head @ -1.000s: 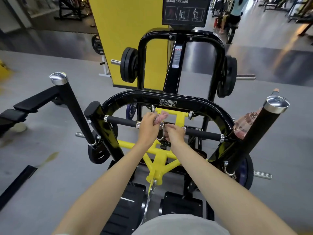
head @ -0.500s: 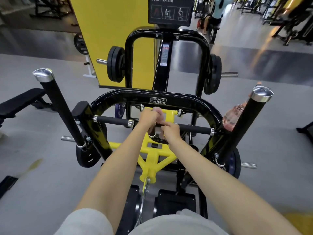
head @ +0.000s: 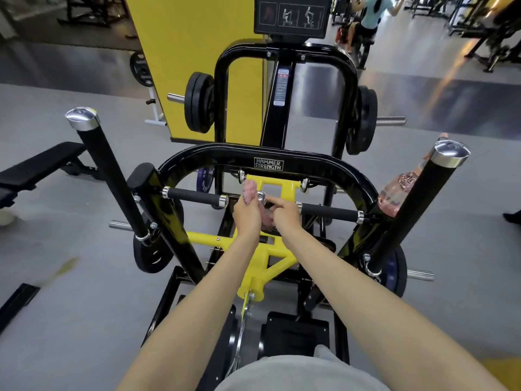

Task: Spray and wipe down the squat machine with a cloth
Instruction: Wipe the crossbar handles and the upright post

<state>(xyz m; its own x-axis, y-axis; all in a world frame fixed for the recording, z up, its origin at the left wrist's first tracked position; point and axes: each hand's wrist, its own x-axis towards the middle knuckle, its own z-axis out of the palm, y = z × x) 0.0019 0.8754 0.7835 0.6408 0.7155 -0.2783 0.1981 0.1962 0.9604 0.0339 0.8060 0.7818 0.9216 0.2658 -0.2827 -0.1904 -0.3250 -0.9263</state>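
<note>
The black and yellow squat machine (head: 282, 153) fills the middle of the view. A pink cloth (head: 250, 191) is bunched in my left hand (head: 246, 214), pressed against the yellow bracket (head: 277, 187) and a chrome fitting between the two black hand grips. My right hand (head: 284, 217) sits just right of it, index finger stretched toward the fitting, other fingers touching the cloth's lower end. A pink spray bottle (head: 394, 193) rests on the frame at the right, partly hidden behind the right padded post (head: 417, 210).
A padded post (head: 112, 176) rises at the left, with weight plates (head: 198, 105) on the machine's pegs. A black bench (head: 36, 165) stands at left. A yellow pillar (head: 194, 38) is behind the machine. A person uses equipment at the far back right (head: 369, 21).
The view has drifted and tilted a little. My left hand lifted the cloth up onto the yellow bracket, and my right index finger stretched out toward the chrome fitting.
</note>
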